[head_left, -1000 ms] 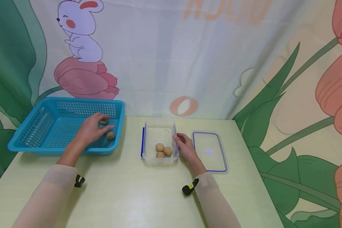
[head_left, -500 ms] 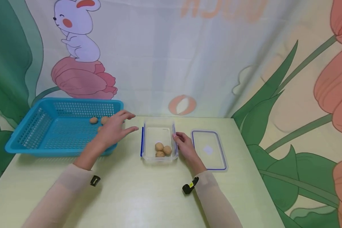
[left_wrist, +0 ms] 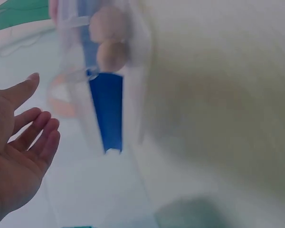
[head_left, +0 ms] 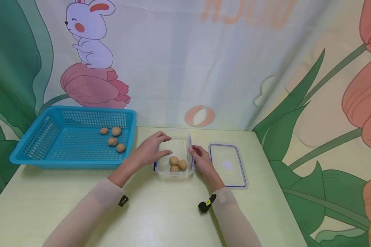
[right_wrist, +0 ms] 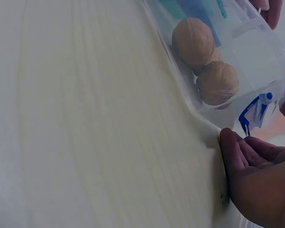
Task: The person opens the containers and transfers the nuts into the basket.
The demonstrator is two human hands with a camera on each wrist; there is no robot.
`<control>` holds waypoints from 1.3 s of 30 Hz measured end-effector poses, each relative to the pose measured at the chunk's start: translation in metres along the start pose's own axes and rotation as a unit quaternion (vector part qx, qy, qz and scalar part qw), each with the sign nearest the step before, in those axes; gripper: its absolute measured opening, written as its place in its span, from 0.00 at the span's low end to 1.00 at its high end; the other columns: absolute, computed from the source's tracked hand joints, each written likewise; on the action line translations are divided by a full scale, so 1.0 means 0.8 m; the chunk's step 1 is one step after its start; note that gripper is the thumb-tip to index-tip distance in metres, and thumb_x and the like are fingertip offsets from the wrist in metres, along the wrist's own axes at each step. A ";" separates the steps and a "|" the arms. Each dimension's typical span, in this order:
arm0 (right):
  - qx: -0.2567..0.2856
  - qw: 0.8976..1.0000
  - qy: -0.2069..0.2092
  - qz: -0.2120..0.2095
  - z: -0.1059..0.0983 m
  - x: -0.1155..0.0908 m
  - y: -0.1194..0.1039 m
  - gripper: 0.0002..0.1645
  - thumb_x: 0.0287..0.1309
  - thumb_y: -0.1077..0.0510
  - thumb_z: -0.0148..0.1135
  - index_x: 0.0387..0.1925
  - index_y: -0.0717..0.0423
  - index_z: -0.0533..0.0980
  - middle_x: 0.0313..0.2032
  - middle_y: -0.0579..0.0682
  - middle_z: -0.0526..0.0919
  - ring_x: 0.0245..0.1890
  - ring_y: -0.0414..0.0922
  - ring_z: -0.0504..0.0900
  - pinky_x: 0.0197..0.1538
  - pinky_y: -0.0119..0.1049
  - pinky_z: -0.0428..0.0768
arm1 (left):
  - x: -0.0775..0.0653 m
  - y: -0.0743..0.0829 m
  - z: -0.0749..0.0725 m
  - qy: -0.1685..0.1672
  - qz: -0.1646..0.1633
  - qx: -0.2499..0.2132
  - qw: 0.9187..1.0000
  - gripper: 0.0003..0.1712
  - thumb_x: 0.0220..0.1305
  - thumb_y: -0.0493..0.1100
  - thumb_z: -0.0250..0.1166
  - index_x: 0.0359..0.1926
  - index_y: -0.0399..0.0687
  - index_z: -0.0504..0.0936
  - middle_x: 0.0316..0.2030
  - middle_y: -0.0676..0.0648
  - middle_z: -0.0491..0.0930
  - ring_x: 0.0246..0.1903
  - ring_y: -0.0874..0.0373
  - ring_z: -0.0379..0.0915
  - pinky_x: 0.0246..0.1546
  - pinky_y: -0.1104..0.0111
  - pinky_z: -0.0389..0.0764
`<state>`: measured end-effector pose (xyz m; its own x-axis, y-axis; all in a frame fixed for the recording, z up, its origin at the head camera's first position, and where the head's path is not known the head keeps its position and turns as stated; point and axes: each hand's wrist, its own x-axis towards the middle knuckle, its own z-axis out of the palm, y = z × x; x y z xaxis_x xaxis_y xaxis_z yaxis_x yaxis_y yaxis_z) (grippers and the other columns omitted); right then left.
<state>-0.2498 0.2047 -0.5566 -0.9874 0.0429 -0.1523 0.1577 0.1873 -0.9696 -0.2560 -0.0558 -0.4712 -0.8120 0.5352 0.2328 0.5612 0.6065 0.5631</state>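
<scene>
A clear plastic food container point(head_left: 177, 174) with blue-edged side flaps stands on the table, three walnuts point(head_left: 182, 164) lying near its front. My left hand point(head_left: 149, 149) is over the container's left side, thumb and fingers spread apart; the left wrist view shows nothing between them. At the right side, my right hand point(head_left: 202, 163) holds the container's wall and raised flap point(right_wrist: 255, 111) between thumb and fingers. Through the clear wall in the right wrist view, two walnuts point(right_wrist: 194, 42) show plainly, and the third is partly hidden behind them.
To the left stands a blue mesh basket point(head_left: 71, 145) with several walnuts point(head_left: 112, 141) towards its right end. A clear lid point(head_left: 228, 176) with a blue seal lies just right of my right hand. Behind the table hangs a printed curtain point(head_left: 160, 68).
My left hand has come out of the basket and moved right to the container, uncovering walnuts left in the basket. My right hand stays at the container's right side.
</scene>
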 end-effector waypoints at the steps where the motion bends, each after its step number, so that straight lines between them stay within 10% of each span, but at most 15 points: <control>1: 0.000 1.000 0.000 0.000 0.000 0.000 0.000 0.38 0.75 0.38 0.61 0.72 0.58 0.71 0.65 0.59 0.79 0.65 0.53 0.77 0.66 0.49 0.78 | 0.002 -0.002 0.005 -0.004 0.001 -0.006 1.000 0.28 0.69 0.47 0.75 0.64 0.38 0.81 0.56 0.42 0.80 0.57 0.47 0.79 0.60 0.54 0.82; 19: -0.004 1.000 -0.002 -0.001 0.003 -0.004 -0.007 0.35 0.77 0.41 0.60 0.72 0.59 0.72 0.66 0.61 0.79 0.67 0.55 0.77 0.68 0.53 0.77 | 0.025 -0.024 0.052 -0.141 0.027 0.018 0.989 0.22 0.72 0.42 0.70 0.63 0.38 0.84 0.58 0.44 0.82 0.59 0.47 0.80 0.63 0.54 0.80; 39: -0.002 1.000 0.005 -0.006 0.002 -0.002 -0.004 0.35 0.77 0.41 0.61 0.71 0.60 0.72 0.66 0.61 0.79 0.67 0.55 0.77 0.68 0.52 0.78 | 0.026 -0.021 0.064 -0.133 0.050 0.129 0.981 0.18 0.67 0.44 0.75 0.56 0.46 0.89 0.53 0.49 0.86 0.51 0.50 0.84 0.55 0.56 0.83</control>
<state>-0.2484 0.2022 -0.5536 -0.9890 0.0502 -0.1389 0.1460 0.1925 -0.9704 -0.2737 -0.0248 -0.5166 -0.6998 0.7132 0.0413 0.6853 0.6539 0.3207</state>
